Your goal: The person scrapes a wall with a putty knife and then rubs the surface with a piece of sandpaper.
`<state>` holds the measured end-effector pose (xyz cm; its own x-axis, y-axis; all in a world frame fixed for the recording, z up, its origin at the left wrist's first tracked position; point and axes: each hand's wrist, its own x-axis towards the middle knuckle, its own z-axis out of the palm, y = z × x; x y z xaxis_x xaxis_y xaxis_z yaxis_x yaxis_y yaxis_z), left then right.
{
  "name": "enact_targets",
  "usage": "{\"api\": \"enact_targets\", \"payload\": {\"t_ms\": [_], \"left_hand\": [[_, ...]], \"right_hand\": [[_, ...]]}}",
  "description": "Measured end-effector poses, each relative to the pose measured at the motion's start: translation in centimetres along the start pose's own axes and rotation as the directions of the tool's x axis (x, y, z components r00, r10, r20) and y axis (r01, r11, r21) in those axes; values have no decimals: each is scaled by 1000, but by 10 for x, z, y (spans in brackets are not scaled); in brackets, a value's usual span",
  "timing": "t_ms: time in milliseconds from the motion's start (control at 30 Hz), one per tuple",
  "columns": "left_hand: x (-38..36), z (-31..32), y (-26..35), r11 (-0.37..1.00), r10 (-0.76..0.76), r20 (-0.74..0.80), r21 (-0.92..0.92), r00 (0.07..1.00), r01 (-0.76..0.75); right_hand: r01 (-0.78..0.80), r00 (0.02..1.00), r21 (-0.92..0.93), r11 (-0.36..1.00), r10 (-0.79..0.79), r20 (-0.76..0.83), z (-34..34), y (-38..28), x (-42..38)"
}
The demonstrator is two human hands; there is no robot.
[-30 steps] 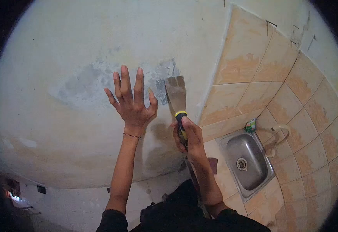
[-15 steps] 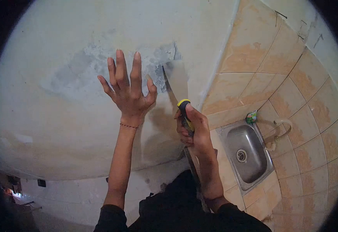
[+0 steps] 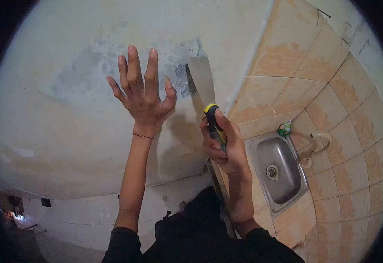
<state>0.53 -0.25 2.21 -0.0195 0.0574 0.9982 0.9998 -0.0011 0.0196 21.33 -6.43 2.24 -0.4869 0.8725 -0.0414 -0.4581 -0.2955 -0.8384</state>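
Observation:
My left hand (image 3: 145, 96) lies with its fingers spread against the pale wall (image 3: 77, 144), over the lower part of a grey patch (image 3: 86, 68) of bare, flaked surface. My right hand (image 3: 224, 142) is wrapped round the black and yellow handle of a scraper (image 3: 202, 79). The scraper's wide metal blade points up, its end at the right side of the grey patch, close below a small crack. Whether the blade edge touches the wall is hard to tell.
At the right, a steel sink (image 3: 279, 168) is set in a tiled counter, with a pale tap (image 3: 323, 142) and a green packet (image 3: 284, 128) beside it. Orange-patterned tiles (image 3: 283, 48) cover the adjoining wall. Nails stick out at the upper right.
The scraper and my right hand have moved slightly up in view, the handle a little to the right. My left hand appears slightly higher, still spread; the whole view has shifted a little.

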Motion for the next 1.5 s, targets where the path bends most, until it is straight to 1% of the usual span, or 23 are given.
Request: {"api": "enact_targets", "payload": {"t_ms": [100, 267, 367, 467, 600, 667, 733, 867, 967, 1067, 1167, 1500], "left_hand": [[2, 0, 0, 1000, 4, -1, -12, 1000, -4], [0, 0, -1, 1000, 5, -2, -12, 1000, -5], [1, 0, 0, 1000, -2, 4, -11, 1000, 2], [1, -2, 1, 1000, -1, 12, 3, 1000, 1], [1, -3, 1, 1000, -6, 30, -2, 1000, 6], [0, -2, 0, 1000, -7, 23, -11, 1000, 7], [2, -1, -1, 1000, -3, 11, -11, 1000, 3], [0, -1, -1, 1000, 4, -4, -29, 1000, -4], [-1, -1, -2, 1000, -4, 14, -15, 1000, 4], [-1, -3, 0, 1000, -13, 29, -13, 999, 14], [-1, -2, -1, 1000, -8, 19, -23, 1000, 9], [0, -4, -1, 1000, -10, 33, -2, 999, 10]], "right_hand": [[-22, 1000, 34, 999, 21, 8, -3, 0, -2], [-51, 996, 97, 994, 43, 82, -6, -5, -2], [-68, 997, 76, 995, 66, 29, -3, -5, -6], [-65, 997, 104, 992, 59, 57, -5, -11, -3], [-33, 999, 102, 994, 29, 38, -2, -2, -5], [-32, 998, 82, 996, 28, 49, -2, -3, -4], [-16, 998, 102, 995, 10, 56, 4, -6, -4], [-15, 999, 99, 995, 12, 31, 3, -3, -8], [-28, 999, 167, 986, 20, 47, 2, -7, -3], [-33, 998, 197, 980, 21, 62, 1, -7, -4], [-27, 999, 173, 984, 19, 51, 1, -4, -6], [-16, 998, 190, 982, 4, 62, 6, -7, -7]]}}
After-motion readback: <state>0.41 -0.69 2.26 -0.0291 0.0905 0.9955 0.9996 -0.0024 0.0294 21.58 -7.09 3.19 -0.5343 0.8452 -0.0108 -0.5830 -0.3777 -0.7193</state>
